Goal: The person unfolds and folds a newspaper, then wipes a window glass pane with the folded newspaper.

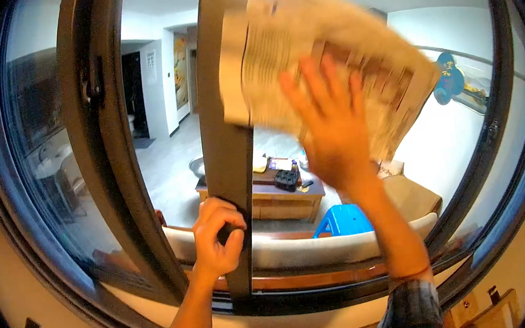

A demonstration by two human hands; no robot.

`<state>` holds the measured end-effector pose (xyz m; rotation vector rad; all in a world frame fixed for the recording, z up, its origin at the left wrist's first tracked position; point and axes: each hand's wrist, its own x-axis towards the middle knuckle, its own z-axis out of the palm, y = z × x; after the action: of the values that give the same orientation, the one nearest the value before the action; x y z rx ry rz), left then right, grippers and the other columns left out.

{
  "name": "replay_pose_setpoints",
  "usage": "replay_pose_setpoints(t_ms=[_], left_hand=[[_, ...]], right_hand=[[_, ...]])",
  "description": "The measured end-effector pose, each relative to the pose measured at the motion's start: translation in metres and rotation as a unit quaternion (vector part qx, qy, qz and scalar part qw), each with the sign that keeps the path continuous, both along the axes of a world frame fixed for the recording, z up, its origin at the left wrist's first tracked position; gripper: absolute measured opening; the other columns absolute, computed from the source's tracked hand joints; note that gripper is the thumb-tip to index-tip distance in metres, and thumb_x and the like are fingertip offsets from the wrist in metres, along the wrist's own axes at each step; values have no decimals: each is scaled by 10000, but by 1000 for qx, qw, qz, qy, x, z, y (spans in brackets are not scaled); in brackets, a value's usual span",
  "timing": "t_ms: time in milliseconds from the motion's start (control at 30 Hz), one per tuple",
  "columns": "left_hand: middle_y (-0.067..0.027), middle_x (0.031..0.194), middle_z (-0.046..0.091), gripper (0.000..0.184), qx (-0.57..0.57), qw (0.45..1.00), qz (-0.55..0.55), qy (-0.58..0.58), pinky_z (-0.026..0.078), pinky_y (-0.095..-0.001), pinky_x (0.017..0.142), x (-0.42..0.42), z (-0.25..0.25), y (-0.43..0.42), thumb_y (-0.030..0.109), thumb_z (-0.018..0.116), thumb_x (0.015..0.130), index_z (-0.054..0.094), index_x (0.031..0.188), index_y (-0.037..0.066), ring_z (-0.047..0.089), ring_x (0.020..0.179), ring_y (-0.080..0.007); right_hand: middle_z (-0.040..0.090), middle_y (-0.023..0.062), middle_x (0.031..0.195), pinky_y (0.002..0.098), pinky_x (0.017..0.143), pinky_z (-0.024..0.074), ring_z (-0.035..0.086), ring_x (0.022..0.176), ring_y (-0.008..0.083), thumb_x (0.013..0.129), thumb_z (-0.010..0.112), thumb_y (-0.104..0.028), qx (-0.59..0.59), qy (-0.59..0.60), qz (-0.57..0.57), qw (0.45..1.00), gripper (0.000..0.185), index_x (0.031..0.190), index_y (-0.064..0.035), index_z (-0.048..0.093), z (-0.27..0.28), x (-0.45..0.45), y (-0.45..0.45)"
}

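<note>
My right hand (334, 131) lies flat with spread fingers on a newspaper (386, 64), pressing it against the window pane. The sheet is printed with text and a brown picture; it is slightly blurred and overlaps the dark upright of the window frame (221, 91). Lower and to the left, my left hand (216, 236) is closed at that same upright, its fingers curled around a dark part of it. What exactly sits inside the curled fingers is mostly hidden.
Behind the glass are a wooden table (286, 203) with small items, a blue stool (345, 219) and a pale sofa back (310, 248). A window handle (94, 85) sits on the left sash. Dark frame edges surround the pane.
</note>
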<state>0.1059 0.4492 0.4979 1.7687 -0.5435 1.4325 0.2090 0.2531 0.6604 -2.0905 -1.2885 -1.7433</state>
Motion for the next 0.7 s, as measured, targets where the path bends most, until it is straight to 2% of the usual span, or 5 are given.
replay_pose_setpoints(t_ms=[33, 167, 400, 533, 700], left_hand=[[-113, 791, 580, 313, -10, 1000, -14, -2, 417, -388, 772, 1, -2, 2, 325, 624, 930, 611, 791, 45, 567, 789, -287], [-127, 816, 576, 341, -33, 998, -53, 13, 426, -369, 734, -8, -5, 2, 320, 590, 954, 598, 794, 19, 563, 787, -271], [-122, 819, 566, 292, -41, 996, -73, 42, 427, -345, 719, -39, -18, -8, 257, 596, 945, 582, 805, 2, 549, 765, -245], [-114, 816, 567, 270, -48, 995, -65, 55, 424, -345, 716, -62, -33, -12, 236, 584, 948, 578, 805, 8, 545, 760, -242], [-100, 814, 568, 281, -59, 992, -88, 63, 421, -350, 739, -83, -37, -26, 252, 587, 971, 574, 810, 22, 542, 773, -239]], right_hand=[[314, 129, 1654, 606, 1232, 132, 264, 1530, 378, 678, 695, 14, 3, 11, 29, 1000, 959, 1563, -231, 419, -19, 1, 0], [328, 117, 1635, 647, 1196, 163, 252, 1514, 395, 706, 763, -193, -89, 119, -78, 986, 902, 1545, -242, 434, -101, -15, -11], [338, 107, 1629, 583, 1167, 252, 341, 1433, 335, 820, 652, -214, -169, 156, -28, 973, 705, 1504, -184, 480, -307, -24, -55], [411, 139, 1557, 503, 1138, 333, 439, 1350, 321, 916, 568, -190, -175, 325, 38, 929, 555, 1458, -95, 500, -270, -82, -83], [540, 222, 1402, 472, 1106, 400, 536, 1291, 332, 964, 503, -156, 236, 167, 279, 916, 445, 1375, 10, 540, -64, -81, -96]])
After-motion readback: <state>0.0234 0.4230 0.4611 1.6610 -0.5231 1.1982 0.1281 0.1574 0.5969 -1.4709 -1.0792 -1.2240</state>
